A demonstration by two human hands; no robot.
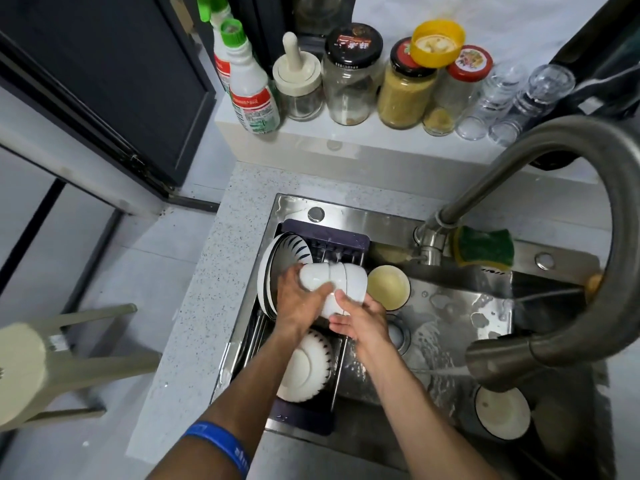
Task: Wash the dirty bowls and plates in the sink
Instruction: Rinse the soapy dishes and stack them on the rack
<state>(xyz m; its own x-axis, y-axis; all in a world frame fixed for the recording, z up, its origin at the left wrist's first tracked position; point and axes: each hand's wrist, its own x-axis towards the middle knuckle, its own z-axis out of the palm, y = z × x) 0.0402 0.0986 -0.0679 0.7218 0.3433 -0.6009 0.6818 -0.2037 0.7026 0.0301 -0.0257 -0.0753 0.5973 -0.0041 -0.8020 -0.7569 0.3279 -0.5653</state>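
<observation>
Here two hands, left grip (298, 306) and right grip (360, 318), clasp three stacked white bowls (334, 284).

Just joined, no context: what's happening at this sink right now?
A person holds a stack of white bowls on its side over the dark drying rack at the sink's left end: left hand grips one end, right hand steadies the near side. Striped plates already stand in the rack. Water runs from the faucet. A bowl of yellowish liquid and another bowl wait in the basin.
</observation>
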